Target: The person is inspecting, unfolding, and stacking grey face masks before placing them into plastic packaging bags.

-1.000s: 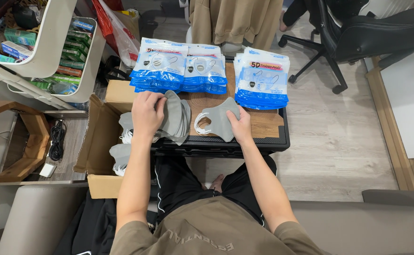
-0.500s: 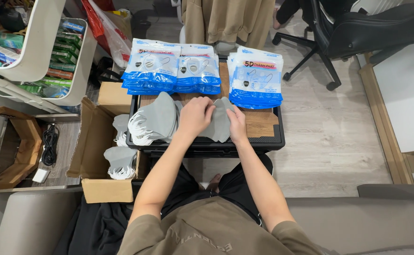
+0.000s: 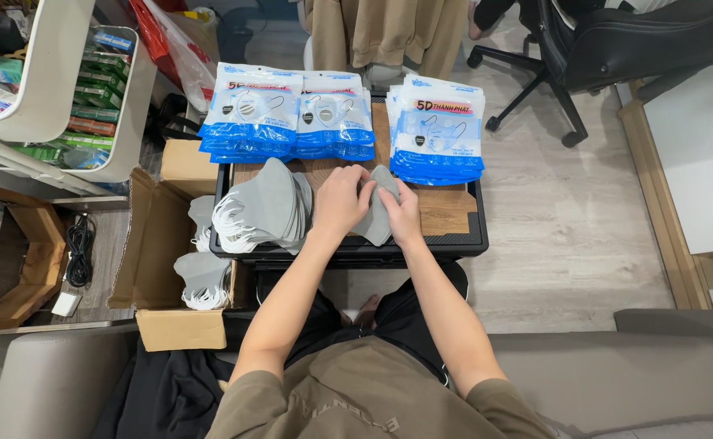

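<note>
A small wood-topped tabletop (image 3: 446,213) with a black rim stands on a pale plank floor (image 3: 567,219), an office chair (image 3: 608,49) beyond it and a cardboard box (image 3: 157,244) to its left. Both hands, left hand (image 3: 338,203) and right hand (image 3: 401,213), grasp one grey mask (image 3: 379,213) at the tabletop's middle. Half a second ago the hands were slightly further apart.

both bare forearms reach forward and converge. left hand (image 3: 339,201) and right hand (image 3: 402,213) sit side by side, fingers curled down, nearly touching.
</note>
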